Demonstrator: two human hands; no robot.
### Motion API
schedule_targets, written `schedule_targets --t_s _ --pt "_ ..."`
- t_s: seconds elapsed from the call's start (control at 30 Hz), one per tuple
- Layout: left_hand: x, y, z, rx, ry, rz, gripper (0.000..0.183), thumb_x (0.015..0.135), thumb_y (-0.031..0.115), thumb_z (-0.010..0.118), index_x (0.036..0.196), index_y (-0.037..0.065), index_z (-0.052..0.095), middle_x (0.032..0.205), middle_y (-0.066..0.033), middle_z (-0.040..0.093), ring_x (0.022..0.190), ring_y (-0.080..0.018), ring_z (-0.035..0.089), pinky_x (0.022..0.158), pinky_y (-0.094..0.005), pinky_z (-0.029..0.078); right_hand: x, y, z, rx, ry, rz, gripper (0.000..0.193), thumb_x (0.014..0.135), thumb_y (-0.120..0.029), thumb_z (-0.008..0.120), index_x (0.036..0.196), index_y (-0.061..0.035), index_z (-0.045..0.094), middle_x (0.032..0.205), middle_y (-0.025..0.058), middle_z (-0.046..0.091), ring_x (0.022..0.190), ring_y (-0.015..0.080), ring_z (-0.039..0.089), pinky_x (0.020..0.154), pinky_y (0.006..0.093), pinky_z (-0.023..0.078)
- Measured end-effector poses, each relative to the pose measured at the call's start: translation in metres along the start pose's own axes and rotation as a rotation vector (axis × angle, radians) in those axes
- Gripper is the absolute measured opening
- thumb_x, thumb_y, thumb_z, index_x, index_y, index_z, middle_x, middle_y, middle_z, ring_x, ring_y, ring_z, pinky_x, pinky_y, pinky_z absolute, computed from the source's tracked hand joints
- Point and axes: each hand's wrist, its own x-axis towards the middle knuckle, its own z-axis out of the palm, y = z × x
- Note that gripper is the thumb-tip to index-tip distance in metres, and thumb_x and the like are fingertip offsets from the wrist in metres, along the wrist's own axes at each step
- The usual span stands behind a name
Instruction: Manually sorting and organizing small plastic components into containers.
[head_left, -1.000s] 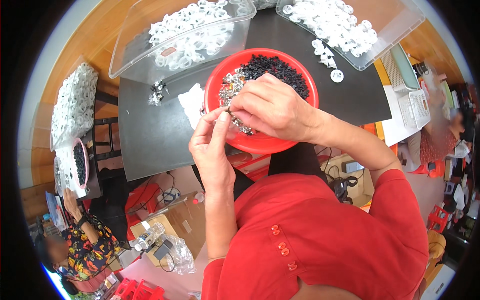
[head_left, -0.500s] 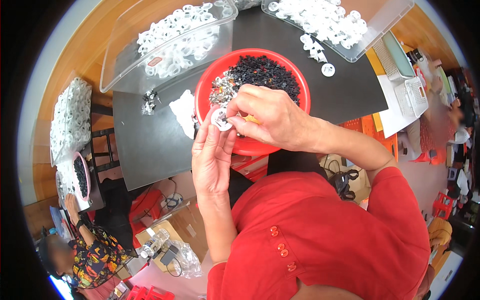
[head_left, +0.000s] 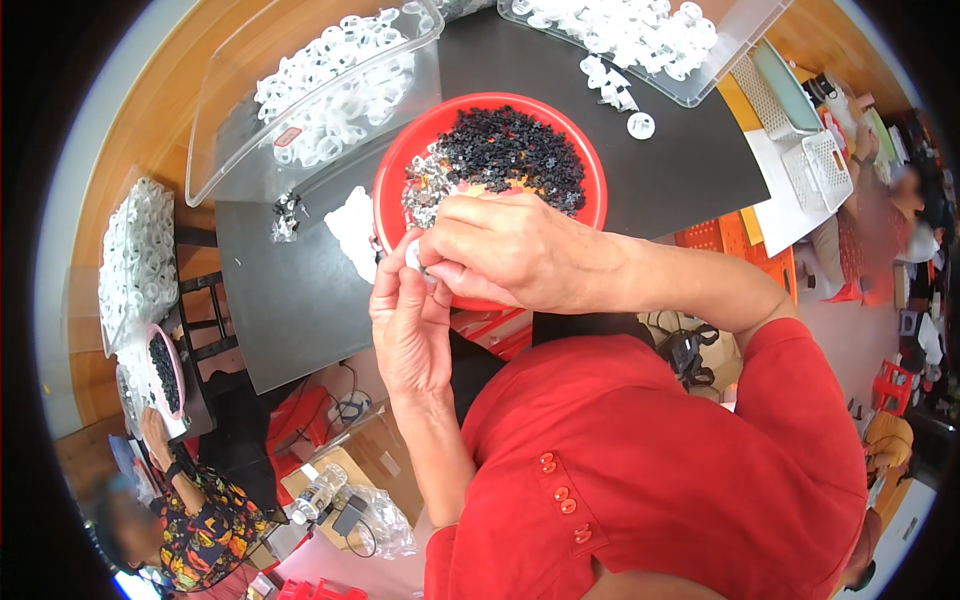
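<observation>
My left hand [head_left: 412,335] pinches a small round white plastic part [head_left: 414,256] between thumb and fingers, at the near left rim of a red basin [head_left: 598,205]. Over the same part, my right hand [head_left: 520,250] bends in with its fingers pressed together. Most of the white part is covered by my fingers, and whatever my right fingertips hold is hidden. Inside the basin lie a heap of small black parts [head_left: 515,150] and, on its left side, a pile of small silver metal pieces [head_left: 426,185].
Clear bins of white parts stand at the back left [head_left: 310,85] and back right [head_left: 640,35]. A white cloth-like piece [head_left: 352,232] and a small cluster of metal bits [head_left: 288,215] lie left of the basin. At far left, another person's hand [head_left: 155,440] rests near a pink basin [head_left: 165,370].
The white part has turned from facing up to nearly edge-on. My right hand has moved left and closed over it. The whole view has shifted slightly.
</observation>
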Motion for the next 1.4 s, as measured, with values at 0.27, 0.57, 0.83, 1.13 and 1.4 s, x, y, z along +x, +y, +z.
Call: schedule_targets --t_s 0.27,0.57,0.83,1.13,1.4 --pt "-0.001 0.000 0.000 0.098 0.042 0.008 0.026 0.091 0.011 0.063 0.115 0.003 0.060 0.113 -0.0074 0.062 0.103 -0.0161 0.060 0.091 -0.0306 0.050 -0.002 0.006 0.007 0.005 0.018 -0.012 0.012 0.082 -0.006 0.063 0.092 -0.0020 0.058 0.077 0.0097 0.052 0.070 0.0261 0.055 0.063 0.0351 0.047" --pt "0.002 -0.002 0.010 0.236 -0.003 0.017 0.048 0.096 0.023 0.057 0.136 0.002 0.040 0.124 -0.0126 0.056 0.099 -0.0163 0.062 0.088 -0.0297 0.050 0.026 0.026 -0.009 0.194 -0.047 0.012 0.015 0.079 -0.012 0.062 0.074 0.0018 0.057 0.067 0.0169 0.058 0.063 0.0336 0.060 0.060 0.0405 0.049" --pt "0.005 -0.004 0.010 0.364 0.048 0.033 0.046 0.098 0.025 0.054 0.135 0.001 0.042 0.125 -0.0151 0.055 0.091 -0.0132 0.062 0.082 -0.0250 0.050 0.149 0.081 -0.054 -0.129 0.289 0.036 0.023 0.084 -0.022 0.063 0.090 -0.0021 0.071 0.079 0.0130 0.069 0.074 0.0244 0.067 0.072 0.0344 0.052" --pt "0.004 -0.005 0.005 0.242 0.109 0.006 0.034 0.095 0.013 0.057 0.126 0.001 0.050 0.114 -0.0103 0.059 0.084 -0.0118 0.061 0.075 -0.0225 0.051 0.053 0.105 -0.102 -0.419 0.141 0.434 0.026 0.084 -0.026 0.062 0.092 -0.0030 0.070 0.078 0.0109 0.069 0.073 0.0227 0.066 0.069 0.0353 0.050" --pt "0.004 -0.009 0.018 0.345 0.103 0.037 0.029 0.094 0.011 0.057 0.121 0.000 0.053 0.114 -0.0108 0.059 0.083 -0.0112 0.060 0.076 -0.0238 0.050 -0.080 0.087 -0.139 -0.683 0.034 0.912 0.023 0.083 -0.022 0.064 0.092 -0.0006 0.068 0.083 0.0138 0.069 0.080 0.0278 0.066 0.073 0.0384 0.050"
